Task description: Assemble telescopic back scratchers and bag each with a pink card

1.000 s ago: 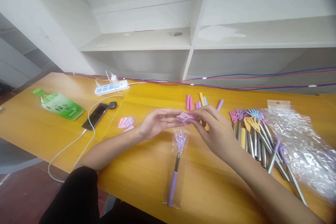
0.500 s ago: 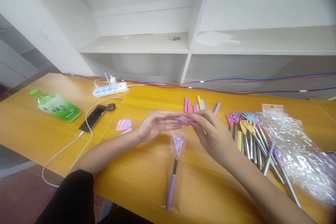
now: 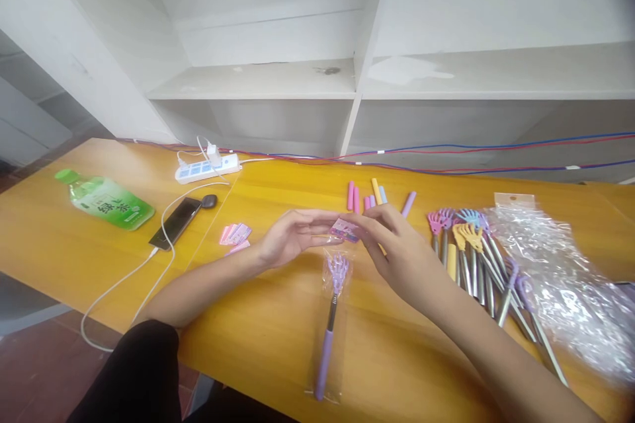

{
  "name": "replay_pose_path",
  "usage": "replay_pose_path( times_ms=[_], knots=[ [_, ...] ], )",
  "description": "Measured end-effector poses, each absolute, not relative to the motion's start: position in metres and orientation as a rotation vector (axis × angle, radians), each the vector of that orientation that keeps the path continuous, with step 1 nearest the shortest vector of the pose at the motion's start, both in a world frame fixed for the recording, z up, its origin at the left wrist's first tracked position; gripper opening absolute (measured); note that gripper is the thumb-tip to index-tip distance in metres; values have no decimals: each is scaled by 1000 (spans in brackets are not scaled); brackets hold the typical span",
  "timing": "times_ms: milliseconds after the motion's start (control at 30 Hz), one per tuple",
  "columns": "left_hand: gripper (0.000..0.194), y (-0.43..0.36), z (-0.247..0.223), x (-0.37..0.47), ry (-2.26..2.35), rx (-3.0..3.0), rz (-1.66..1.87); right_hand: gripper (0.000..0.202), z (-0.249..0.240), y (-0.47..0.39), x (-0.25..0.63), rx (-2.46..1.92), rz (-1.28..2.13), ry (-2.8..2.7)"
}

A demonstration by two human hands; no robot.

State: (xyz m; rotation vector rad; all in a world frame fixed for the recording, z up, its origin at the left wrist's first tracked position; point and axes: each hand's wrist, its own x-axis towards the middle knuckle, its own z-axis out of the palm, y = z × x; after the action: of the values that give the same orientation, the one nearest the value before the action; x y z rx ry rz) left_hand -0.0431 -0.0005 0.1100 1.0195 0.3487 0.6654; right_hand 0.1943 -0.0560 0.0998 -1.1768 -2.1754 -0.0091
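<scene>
The white shelving [image 3: 268, 82] is cut off by the frame. Beneath it, a wooden table [image 3: 248, 330] is partly covered by the wrapped purple scratcher [image 3: 325, 350]. Small pink cards [image 3: 343, 229], print illegible, are pinched above the table by the right hand [image 3: 404, 251]; the left hand [image 3: 285, 239] is held open, contact unclear.

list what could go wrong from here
The cards could slip, as the right hand seems to pinch them by the edge, above the table.
The right forearm passes close to the loose scratchers and might knock them.
The white cable loops off the table edge near the left forearm; a snag could drag the phone.
</scene>
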Motion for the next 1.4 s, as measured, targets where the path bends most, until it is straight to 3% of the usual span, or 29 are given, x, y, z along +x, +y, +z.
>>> replay_pose_path(
  times_ms=[433, 1100, 1300, 1400],
  knots=[
    [49, -1, 111, -44, 384, 1001, 708, 21, 102, -58, 189, -1171, 0, -2131],
    [50, -3, 112, -43, 412, 1020, 722, 35, 99, -62, 188, -1144, -27, -2208],
    [48, -5, 112, -43, 381, 1073, 707, 28, 102, -61, 188, -1145, -74, -2119],
    [47, -7, 112, -41, 335, 1092, 679, 42, 104, -59, 189, -1233, 96, -1911]
  ],
)
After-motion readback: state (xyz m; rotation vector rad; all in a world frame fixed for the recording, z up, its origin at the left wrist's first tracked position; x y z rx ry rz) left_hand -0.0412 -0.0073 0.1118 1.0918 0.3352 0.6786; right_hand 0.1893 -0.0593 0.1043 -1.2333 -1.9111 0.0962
